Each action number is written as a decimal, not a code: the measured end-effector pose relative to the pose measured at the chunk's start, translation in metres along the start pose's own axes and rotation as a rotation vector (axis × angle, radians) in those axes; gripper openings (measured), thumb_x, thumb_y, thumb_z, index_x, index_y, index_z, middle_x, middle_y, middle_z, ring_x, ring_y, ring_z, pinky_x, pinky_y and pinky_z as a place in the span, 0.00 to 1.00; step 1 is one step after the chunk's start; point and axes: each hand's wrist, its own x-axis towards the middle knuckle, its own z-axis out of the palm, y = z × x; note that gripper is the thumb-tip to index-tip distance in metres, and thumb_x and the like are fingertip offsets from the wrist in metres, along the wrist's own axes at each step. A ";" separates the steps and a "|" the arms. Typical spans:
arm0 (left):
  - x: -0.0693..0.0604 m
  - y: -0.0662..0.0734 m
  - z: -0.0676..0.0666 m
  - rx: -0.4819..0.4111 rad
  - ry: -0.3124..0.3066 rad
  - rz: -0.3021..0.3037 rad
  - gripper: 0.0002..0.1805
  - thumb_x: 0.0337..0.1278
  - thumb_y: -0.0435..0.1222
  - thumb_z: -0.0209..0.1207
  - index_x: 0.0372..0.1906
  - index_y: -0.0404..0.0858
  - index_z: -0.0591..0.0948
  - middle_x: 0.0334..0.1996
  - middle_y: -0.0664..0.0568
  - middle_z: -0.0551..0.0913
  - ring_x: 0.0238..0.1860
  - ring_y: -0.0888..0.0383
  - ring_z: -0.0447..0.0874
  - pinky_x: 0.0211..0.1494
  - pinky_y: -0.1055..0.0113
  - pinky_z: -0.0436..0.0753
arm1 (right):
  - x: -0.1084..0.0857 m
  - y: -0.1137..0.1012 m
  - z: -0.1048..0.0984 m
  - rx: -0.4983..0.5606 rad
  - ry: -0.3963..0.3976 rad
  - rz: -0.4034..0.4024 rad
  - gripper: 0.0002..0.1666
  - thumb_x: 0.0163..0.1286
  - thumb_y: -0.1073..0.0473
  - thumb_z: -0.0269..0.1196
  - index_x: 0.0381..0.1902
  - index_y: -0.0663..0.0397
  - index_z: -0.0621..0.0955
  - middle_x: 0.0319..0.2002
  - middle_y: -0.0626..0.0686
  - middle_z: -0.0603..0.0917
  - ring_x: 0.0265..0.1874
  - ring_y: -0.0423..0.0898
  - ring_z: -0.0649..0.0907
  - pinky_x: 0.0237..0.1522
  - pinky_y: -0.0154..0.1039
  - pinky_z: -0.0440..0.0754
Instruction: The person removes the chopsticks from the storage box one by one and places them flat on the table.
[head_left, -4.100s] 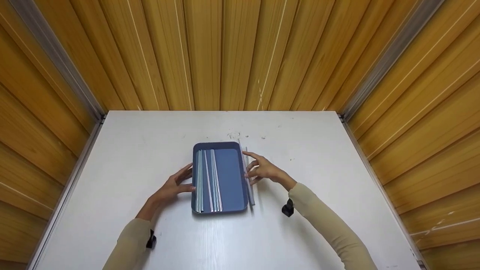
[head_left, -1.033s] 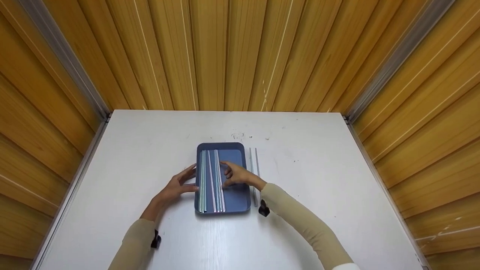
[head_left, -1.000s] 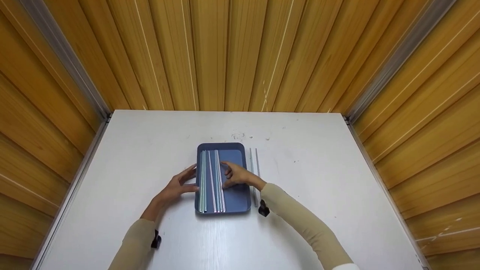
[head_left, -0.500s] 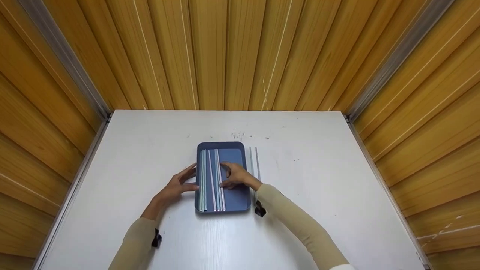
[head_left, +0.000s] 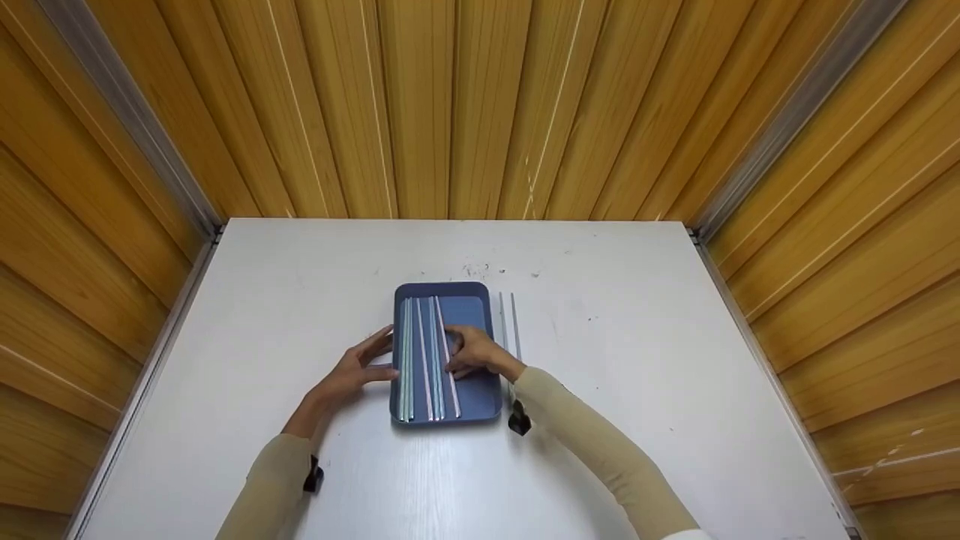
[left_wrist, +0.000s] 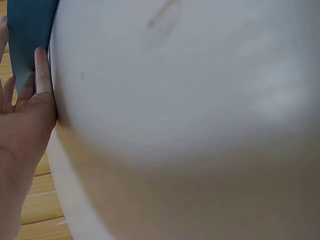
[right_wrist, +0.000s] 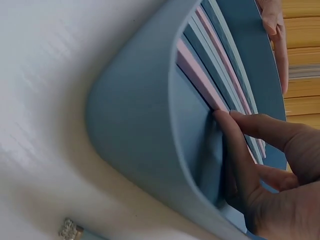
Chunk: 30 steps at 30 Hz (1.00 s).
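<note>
A blue rectangular tray [head_left: 477,401] holds several long thin chopsticks [head_left: 406,360], pale green, pale blue and pink, lying lengthwise. My right hand [head_left: 478,351] is inside the tray. Its thumb and index finger pinch a pink chopstick [right_wrist: 197,77], the rightmost one, which lies slanted with its near end apart from the others. Against the tray's left wall rests my left hand [head_left: 352,375], its fingers on the outside and the thumb touching the rim. In the left wrist view, that hand's thumb [left_wrist: 43,72] lies straight along the wall.
Two more chopsticks [head_left: 515,324] lie on the white table [head_left: 615,315] just right of the tray, partly under my right forearm. One has an ornate metallic end [right_wrist: 70,230]. Wood-patterned walls [head_left: 480,112] stand behind and at both sides.
My right hand has come from the chopsticks outside the tray's right edge to inside it. The pink chopstick's near end has swung right, away from the neighbouring ones. The left hand stays put.
</note>
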 end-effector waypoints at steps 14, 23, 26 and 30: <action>0.000 -0.002 -0.002 0.003 0.000 -0.003 0.51 0.58 0.32 0.71 0.82 0.46 0.56 0.80 0.41 0.60 0.80 0.41 0.57 0.84 0.43 0.55 | 0.001 -0.002 -0.003 0.151 -0.054 0.077 0.48 0.63 0.81 0.61 0.79 0.63 0.59 0.35 0.54 0.79 0.27 0.45 0.84 0.38 0.46 0.92; 0.000 -0.003 -0.001 -0.012 0.016 -0.039 0.50 0.57 0.33 0.72 0.81 0.50 0.58 0.80 0.45 0.62 0.81 0.43 0.58 0.84 0.42 0.53 | -0.002 0.002 -0.003 0.203 -0.043 0.054 0.49 0.63 0.81 0.62 0.80 0.58 0.60 0.34 0.52 0.82 0.28 0.44 0.86 0.37 0.45 0.92; 0.001 -0.002 -0.001 -0.025 0.012 -0.046 0.50 0.57 0.32 0.72 0.81 0.50 0.58 0.80 0.45 0.62 0.81 0.43 0.57 0.84 0.43 0.54 | -0.006 0.000 -0.007 0.230 -0.047 0.037 0.49 0.63 0.81 0.62 0.80 0.57 0.61 0.35 0.52 0.83 0.28 0.44 0.86 0.36 0.43 0.92; 0.000 -0.003 -0.003 -0.016 0.006 -0.038 0.50 0.58 0.33 0.72 0.82 0.50 0.58 0.80 0.45 0.62 0.81 0.44 0.58 0.84 0.43 0.55 | -0.014 -0.005 -0.017 0.274 -0.056 0.019 0.49 0.63 0.81 0.60 0.80 0.56 0.60 0.38 0.53 0.83 0.30 0.44 0.87 0.39 0.44 0.92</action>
